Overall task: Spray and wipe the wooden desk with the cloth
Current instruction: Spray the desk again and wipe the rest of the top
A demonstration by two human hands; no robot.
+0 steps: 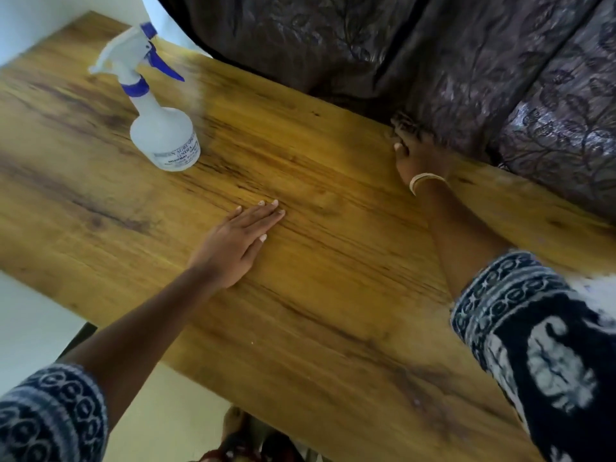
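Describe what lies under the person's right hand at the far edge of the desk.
The right hand presses a dark crumpled cloth against the wooden desk edge. Only a bit of the cloth shows beyond the fingers; the rest is covered by the hand.

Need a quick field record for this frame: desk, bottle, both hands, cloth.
desk: wooden desk, top mostly bare
bottle: spray bottle upright at the far left of the desk, untouched
left hand: left hand flat, palm down on the desk, holding nothing
right hand: right hand at the far edge, gripping a dark cloth, bangle on the wrist
backdrop: dark patterned curtain behind the desk
stage: wiping at the far edge, as far as I can judge
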